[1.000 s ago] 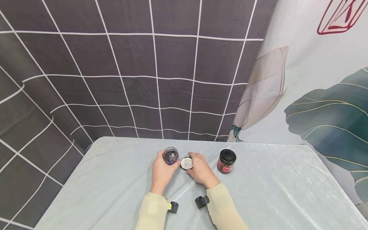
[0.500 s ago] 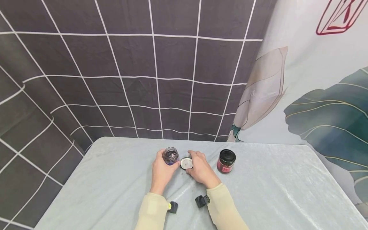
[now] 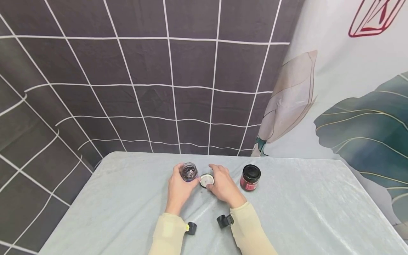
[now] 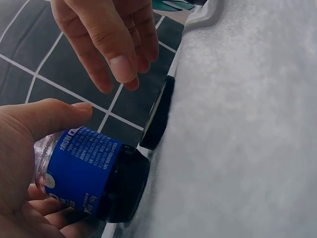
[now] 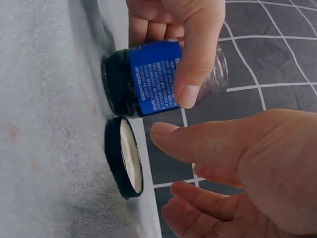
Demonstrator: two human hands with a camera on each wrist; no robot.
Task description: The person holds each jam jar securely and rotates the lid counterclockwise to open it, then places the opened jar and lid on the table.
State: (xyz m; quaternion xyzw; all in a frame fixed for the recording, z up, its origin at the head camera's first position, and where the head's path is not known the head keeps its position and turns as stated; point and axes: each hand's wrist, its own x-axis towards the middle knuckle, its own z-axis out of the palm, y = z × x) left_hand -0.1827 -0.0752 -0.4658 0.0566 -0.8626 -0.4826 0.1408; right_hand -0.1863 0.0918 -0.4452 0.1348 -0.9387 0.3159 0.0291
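Note:
My left hand (image 3: 179,191) grips an uncapped glass jar (image 3: 189,172) standing on the table, with dark contents showing through its mouth. Its blue label (image 4: 84,168) faces the left wrist camera, and the thumb lies along the side. Just right of it, a black-rimmed lid (image 3: 206,181) lies with its pale inside up. My right hand (image 3: 224,186) hovers over that lid, fingers loosely spread and holding nothing. In the right wrist view a gap shows between the right thumb (image 5: 171,136) and the lid (image 5: 123,158).
A second jar (image 3: 251,177), with a black lid and a red label, stands to the right of my right hand. Pale cloth (image 3: 306,205) covers the table. Behind it hang a dark gridded curtain (image 3: 191,102) and a leaf-patterned one (image 3: 360,124).
The right hand has eased off the lid, its thumb now overlapping the lid's edge in the head view. The left hand, jar and lid stay nearly where they were.

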